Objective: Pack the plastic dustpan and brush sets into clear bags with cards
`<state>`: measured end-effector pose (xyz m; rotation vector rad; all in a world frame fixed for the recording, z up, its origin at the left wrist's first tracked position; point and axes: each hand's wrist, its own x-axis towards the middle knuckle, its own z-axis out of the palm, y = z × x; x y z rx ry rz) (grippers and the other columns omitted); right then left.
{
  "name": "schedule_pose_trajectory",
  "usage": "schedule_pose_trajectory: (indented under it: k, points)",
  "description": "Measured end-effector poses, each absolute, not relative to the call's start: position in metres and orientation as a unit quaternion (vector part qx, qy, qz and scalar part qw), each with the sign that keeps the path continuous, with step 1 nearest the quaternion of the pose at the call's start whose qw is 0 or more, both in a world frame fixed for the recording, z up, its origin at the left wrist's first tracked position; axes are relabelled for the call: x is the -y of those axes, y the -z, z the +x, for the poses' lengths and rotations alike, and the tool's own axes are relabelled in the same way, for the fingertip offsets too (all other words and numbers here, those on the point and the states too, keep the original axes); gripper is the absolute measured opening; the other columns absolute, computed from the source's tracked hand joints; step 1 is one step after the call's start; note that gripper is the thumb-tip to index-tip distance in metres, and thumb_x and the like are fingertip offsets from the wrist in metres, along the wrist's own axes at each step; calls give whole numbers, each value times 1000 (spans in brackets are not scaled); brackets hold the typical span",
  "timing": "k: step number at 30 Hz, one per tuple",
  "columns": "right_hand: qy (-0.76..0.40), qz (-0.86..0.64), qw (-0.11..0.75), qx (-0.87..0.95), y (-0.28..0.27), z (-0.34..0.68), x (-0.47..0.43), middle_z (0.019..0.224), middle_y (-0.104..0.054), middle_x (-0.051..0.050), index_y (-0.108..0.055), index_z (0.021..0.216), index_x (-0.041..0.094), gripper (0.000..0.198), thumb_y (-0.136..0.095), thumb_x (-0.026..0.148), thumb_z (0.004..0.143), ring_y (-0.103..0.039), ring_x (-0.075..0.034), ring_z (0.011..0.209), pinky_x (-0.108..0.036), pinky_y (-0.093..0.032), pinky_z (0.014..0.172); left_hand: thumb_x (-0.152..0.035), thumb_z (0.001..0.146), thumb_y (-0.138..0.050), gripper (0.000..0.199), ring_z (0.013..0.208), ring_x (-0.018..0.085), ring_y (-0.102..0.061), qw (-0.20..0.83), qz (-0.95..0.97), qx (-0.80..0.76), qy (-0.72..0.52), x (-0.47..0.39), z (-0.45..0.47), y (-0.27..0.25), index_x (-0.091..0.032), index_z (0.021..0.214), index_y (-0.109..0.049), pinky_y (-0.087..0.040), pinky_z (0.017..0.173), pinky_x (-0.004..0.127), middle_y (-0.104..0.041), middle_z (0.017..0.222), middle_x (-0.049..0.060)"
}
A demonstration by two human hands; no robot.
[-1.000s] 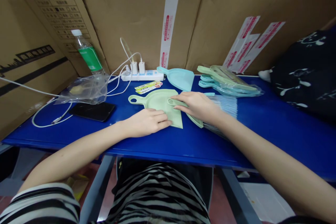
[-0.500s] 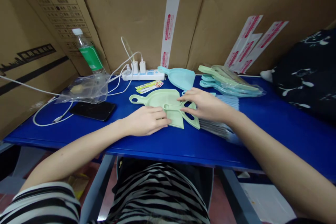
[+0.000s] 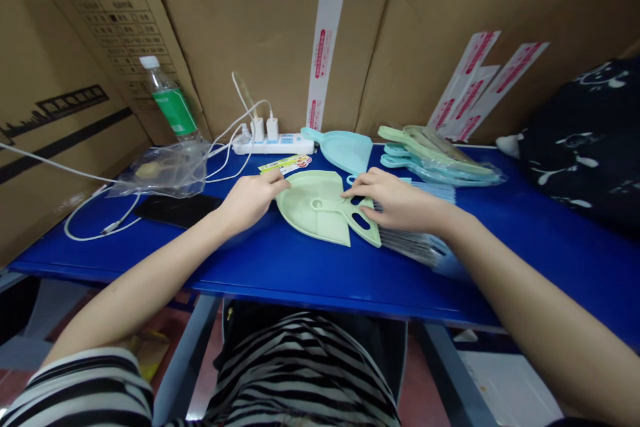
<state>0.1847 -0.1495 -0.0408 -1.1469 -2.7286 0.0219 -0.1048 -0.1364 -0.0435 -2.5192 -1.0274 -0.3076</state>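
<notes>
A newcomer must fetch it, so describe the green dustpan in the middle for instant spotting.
On the blue table, look between the left hand and the right hand. The pale green dustpan lies there, a green brush reaching over it. Unlike the light blue dustpan behind, it is green, and unlike the green piece at right, it lies apart from the stack.

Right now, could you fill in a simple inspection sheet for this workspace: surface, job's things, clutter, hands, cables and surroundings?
Surface: blue table, items spread across it.
Job's things: green dustpan, lying flat; green brush, its handle over the dustpan.
Clutter: black phone, clear plastic bag, green-labelled bottle, printed cards.
Hands: left hand at the dustpan's handle end; right hand at the brush; whether either grips is unclear.
Cables: white cables at left, some plugged in at the white power strip.
Surroundings: cardboard behind and at left; dark patterned fabric at right.
</notes>
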Motion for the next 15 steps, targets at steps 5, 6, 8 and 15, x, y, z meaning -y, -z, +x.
schedule_pose_trajectory:
  k: [5,6,8,15]
  points:
    - [4,-367,89,926,40,190,150,104,-68,-13,-73,117,23,46,-49,15,78,-59,-28,95,-44,-49,81,-6,87,-43,36,82,26,-71,211,-870,443,54,133,-109,37,-16,104,-72,-54,62,32,-72,95,12]
    - [-1,-360,87,929,40,191,151,106,-68,-13,-72,118,23,46,-49,16,79,-59,-28,96,-44,-49,82,-6,87,-43,36,85,27,-71,208,-869,446,48,133,-109,36,-16,105,-72,-54,63,32,-72,95,12]
    - [-12,-352,83,932,38,190,153,110,-68,-13,-70,119,22,44,-50,20,80,-59,-28,97,-44,-48,84,-6,87,-44,36,88,27,-71,206,-868,451,39,133,-109,36,-17,104,-73,-54,63,32,-72,96,12]
    - [4,-388,75,919,34,187,156,96,-66,-13,-67,95,19,21,-59,31,79,-58,-29,92,-41,-46,78,-5,87,-46,35,85,25,-70,221,-872,436,33,133,-109,37,-19,102,-74,-50,59,30,-72,94,10]
